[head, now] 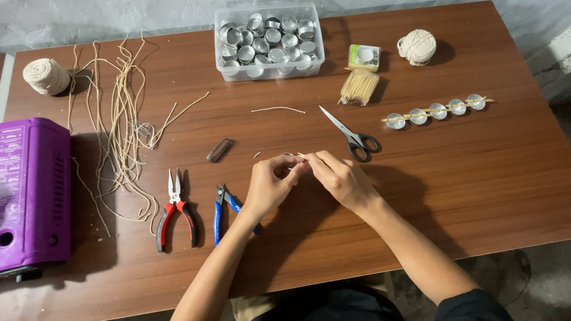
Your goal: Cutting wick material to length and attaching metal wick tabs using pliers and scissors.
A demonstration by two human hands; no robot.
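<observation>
Both hands meet over the middle of the brown table. The left hand and the right hand pinch a tiny pale bit of wick between their fingertips, right where the fingers touch; neither hand is nearer. Its long way I cannot tell. Nearby lie one pair of scissors, two pliers, two string balls, and five little metal cups in a row.

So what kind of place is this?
Probably a small home craft workbench: a wooden table holding a clear tub of metal cups, loose cord strands, and red-handled pliers.
</observation>
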